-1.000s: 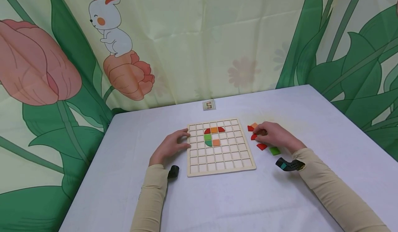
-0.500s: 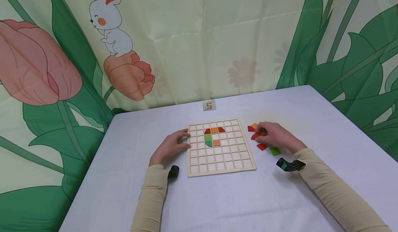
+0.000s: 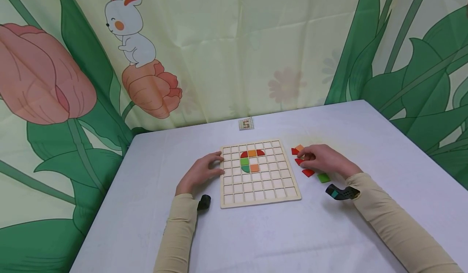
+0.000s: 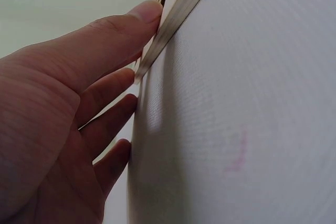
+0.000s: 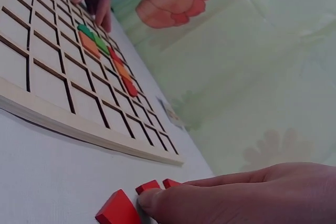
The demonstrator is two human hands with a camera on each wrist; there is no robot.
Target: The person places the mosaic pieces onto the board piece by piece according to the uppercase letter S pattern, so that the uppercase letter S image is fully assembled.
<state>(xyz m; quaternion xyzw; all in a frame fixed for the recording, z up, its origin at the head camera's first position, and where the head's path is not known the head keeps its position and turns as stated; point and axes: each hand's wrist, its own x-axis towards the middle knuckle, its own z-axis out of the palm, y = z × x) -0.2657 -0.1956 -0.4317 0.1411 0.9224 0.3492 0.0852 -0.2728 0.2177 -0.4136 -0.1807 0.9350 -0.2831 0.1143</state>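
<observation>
A wooden grid board (image 3: 260, 191) lies on the white table, with red, orange and green pieces (image 3: 251, 160) set in its upper cells. My left hand (image 3: 218, 163) rests at the board's left edge, thumb on the rim (image 4: 178, 11) and fingers straight beside it. My right hand (image 3: 302, 157) lies to the right of the board among loose pieces. Its thumb and forefinger pinch a small red piece (image 3: 298, 161) that lies on the table. In the right wrist view the thumb tip (image 5: 149, 201) touches that red piece (image 5: 148, 186).
Beside the right hand lie another red piece (image 3: 294, 151), an orange piece (image 3: 299, 147), a red quarter-round (image 3: 308, 172) and a green square (image 3: 323, 178). A small pattern card (image 3: 246, 123) lies at the table's far edge. A printed curtain hangs behind.
The right hand's fingertips have shifted slightly at the red piece. The left hand and the board have not moved.
</observation>
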